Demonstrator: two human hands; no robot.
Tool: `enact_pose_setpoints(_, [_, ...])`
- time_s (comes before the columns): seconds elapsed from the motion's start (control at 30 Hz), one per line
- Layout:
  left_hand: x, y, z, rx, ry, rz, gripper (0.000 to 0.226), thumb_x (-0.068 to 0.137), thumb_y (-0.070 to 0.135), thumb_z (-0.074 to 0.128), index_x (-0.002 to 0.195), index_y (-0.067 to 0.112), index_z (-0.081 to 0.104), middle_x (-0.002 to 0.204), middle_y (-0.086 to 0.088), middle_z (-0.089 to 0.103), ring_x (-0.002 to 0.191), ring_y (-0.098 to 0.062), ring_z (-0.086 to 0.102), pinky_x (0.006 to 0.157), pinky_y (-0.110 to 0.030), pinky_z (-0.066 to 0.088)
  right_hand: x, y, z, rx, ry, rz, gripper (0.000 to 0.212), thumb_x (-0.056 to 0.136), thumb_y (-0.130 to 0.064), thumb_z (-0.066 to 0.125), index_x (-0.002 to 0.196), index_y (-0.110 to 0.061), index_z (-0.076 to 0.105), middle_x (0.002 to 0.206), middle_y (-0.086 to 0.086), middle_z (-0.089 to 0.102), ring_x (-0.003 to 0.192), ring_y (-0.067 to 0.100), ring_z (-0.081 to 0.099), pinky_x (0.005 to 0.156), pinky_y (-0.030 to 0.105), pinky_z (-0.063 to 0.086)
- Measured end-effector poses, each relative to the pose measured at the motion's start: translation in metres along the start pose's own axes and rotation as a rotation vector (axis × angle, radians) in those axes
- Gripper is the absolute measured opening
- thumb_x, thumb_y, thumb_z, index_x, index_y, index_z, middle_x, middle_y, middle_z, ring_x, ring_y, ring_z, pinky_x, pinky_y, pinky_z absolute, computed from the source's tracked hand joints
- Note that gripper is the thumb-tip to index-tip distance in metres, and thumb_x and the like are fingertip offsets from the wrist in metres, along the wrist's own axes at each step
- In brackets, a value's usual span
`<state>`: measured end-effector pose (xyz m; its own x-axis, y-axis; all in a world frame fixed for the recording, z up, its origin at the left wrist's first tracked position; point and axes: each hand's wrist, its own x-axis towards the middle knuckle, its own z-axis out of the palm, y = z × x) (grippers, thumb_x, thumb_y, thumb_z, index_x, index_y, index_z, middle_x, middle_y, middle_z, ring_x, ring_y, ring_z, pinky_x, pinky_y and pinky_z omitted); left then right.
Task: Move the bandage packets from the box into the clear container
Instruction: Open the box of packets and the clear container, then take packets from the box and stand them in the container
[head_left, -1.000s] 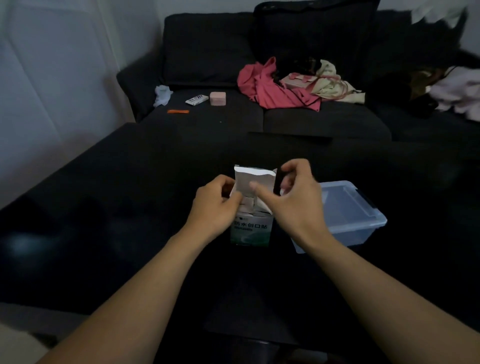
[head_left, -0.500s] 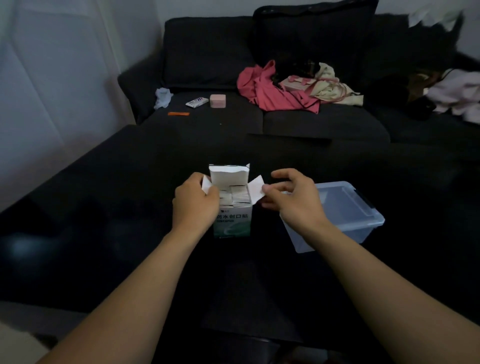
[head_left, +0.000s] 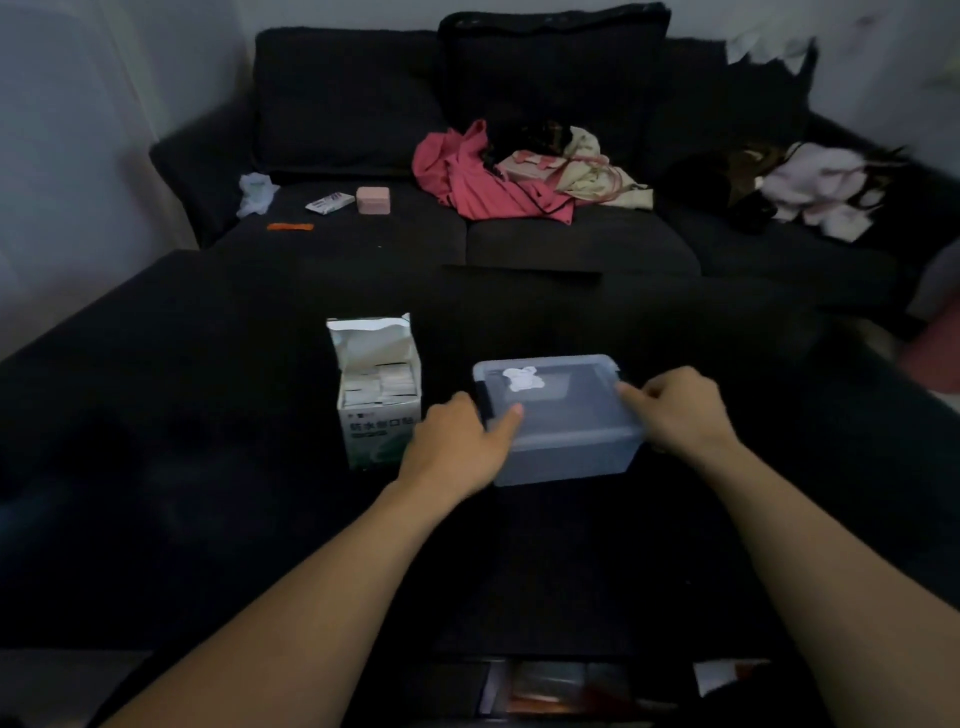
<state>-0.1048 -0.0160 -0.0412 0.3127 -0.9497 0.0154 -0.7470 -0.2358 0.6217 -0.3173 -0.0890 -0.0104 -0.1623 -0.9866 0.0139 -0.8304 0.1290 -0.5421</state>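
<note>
Head view: left grip (head_left: 457, 447) and right grip (head_left: 680, 410) grasp opposite ends of lidded clear container (head_left: 561, 415); opened box (head_left: 376, 395) beside it holds bandage packets (head_left: 379, 384).

Both bare forearms reach forward to the clear container (head_left: 558, 415), the left hand (head_left: 457, 447) gripping its left end with the thumb lying on the lid, the right hand (head_left: 680, 410) gripping its right end with fingers curled over the lid's edge.
</note>
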Motion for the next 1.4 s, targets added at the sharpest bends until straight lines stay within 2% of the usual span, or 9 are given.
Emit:
enact_pose_setpoints(0.2, [0.017,-0.012,-0.012,-0.018,0.109,-0.032,0.043,0.103,0.042,0.042,0.078,0.013,0.061,0.082,-0.009,0.067,0.071,-0.03,0.067,0.068,-0.042,0.059,-0.025,-0.01,0.01,0.243,-0.155,0.066,0.039,0.101,-0.037,0.054,0.083,-0.006,0.071,0.07,0.009,0.067,0.056,0.016,0.061,0.048,0.026,0.047])
enact_pose_setpoints(0.37, [0.012,-0.019,-0.023,-0.151,0.058,-0.123,0.041,0.106,0.037,0.041,0.087,0.009,0.063,0.08,-0.012,0.068,0.051,-0.026,0.068,0.035,-0.024,0.044,-0.026,-0.004,-0.005,0.384,-0.507,0.265,0.051,0.102,-0.051,0.044,0.098,-0.006,0.067,0.077,0.009,0.07,0.062,0.018,0.062,0.056,0.028,0.048])
enact_pose_setpoints(0.47, [0.013,-0.019,-0.024,-0.126,0.039,-0.122,0.041,0.106,0.038,0.04,0.087,0.011,0.064,0.08,-0.01,0.067,0.054,-0.023,0.067,0.037,-0.025,0.045,-0.014,-0.005,-0.008,0.351,-0.192,0.037,0.077,0.084,-0.073,0.056,0.134,-0.014,0.057,0.129,0.011,0.063,0.109,0.027,0.065,0.087,0.039,0.054])
enact_pose_setpoints(0.57, [0.012,-0.017,-0.02,0.006,0.091,-0.013,0.045,0.106,0.037,0.041,0.077,0.01,0.063,0.072,-0.005,0.062,0.062,-0.018,0.06,0.053,-0.03,0.043,-0.02,-0.021,-0.002,0.051,-0.363,-0.373,0.115,0.065,-0.075,0.072,0.158,-0.027,0.023,0.165,-0.002,0.02,0.149,0.021,0.024,0.115,0.039,0.027])
enact_pose_setpoints(0.93, [0.005,-0.02,-0.038,-0.53,-0.231,-0.409,0.016,0.098,0.009,0.053,0.089,0.008,0.066,0.067,-0.007,0.058,0.058,-0.016,0.054,0.038,-0.02,0.046,-0.017,-0.027,0.014,-0.139,-0.532,-0.568,0.133,0.059,-0.058,0.088,0.16,-0.022,0.01,0.157,-0.01,0.019,0.143,0.014,0.02,0.116,0.033,0.026])
enact_pose_setpoints(1.03, [0.006,-0.02,-0.039,-0.579,-0.219,-0.465,0.019,0.098,0.006,0.052,0.088,0.01,0.067,0.074,-0.007,0.062,0.063,-0.016,0.056,0.037,-0.019,0.048,-0.011,-0.025,0.003,0.31,-0.536,-0.466,0.115,0.063,-0.046,0.089,0.156,-0.019,0.029,0.147,-0.005,0.039,0.132,0.012,0.044,0.104,0.026,0.037])
enact_pose_setpoints(1.13, [0.007,-0.018,-0.037,-0.545,-0.164,-0.455,0.017,0.1,0.004,0.048,0.099,0.005,0.065,0.091,-0.013,0.064,0.072,-0.022,0.062,0.039,-0.023,0.053,0.005,-0.012,-0.007,0.718,-0.266,-0.251,0.102,0.057,-0.058,0.082,0.145,-0.023,0.046,0.136,-0.002,0.054,0.11,0.007,0.058,0.094,0.034,0.05])
enact_pose_setpoints(1.23, [0.002,-0.014,-0.036,-0.404,-0.07,-0.355,0.018,0.104,0.012,0.046,0.093,0.009,0.06,0.092,-0.015,0.066,0.071,-0.024,0.067,0.048,-0.03,0.059,0.025,0.021,-0.008,0.29,0.023,0.067,0.116,0.048,-0.074,0.081,0.145,-0.026,0.038,0.142,0.01,0.047,0.122,0.031,0.053,0.097,0.051,0.05])
enact_pose_setpoints(1.4, [-0.006,-0.014,-0.043,0.022,0.119,-0.081,0.021,0.103,0.037,0.05,0.092,0.019,0.056,0.083,-0.003,0.066,0.068,-0.021,0.068,0.062,-0.039,0.059,0.021,0.066,0.005,-0.247,-0.192,0.242,0.131,0.045,-0.083,0.077,0.148,-0.017,0.029,0.149,0.019,0.036,0.138,0.041,0.035,0.109,0.062,0.034])
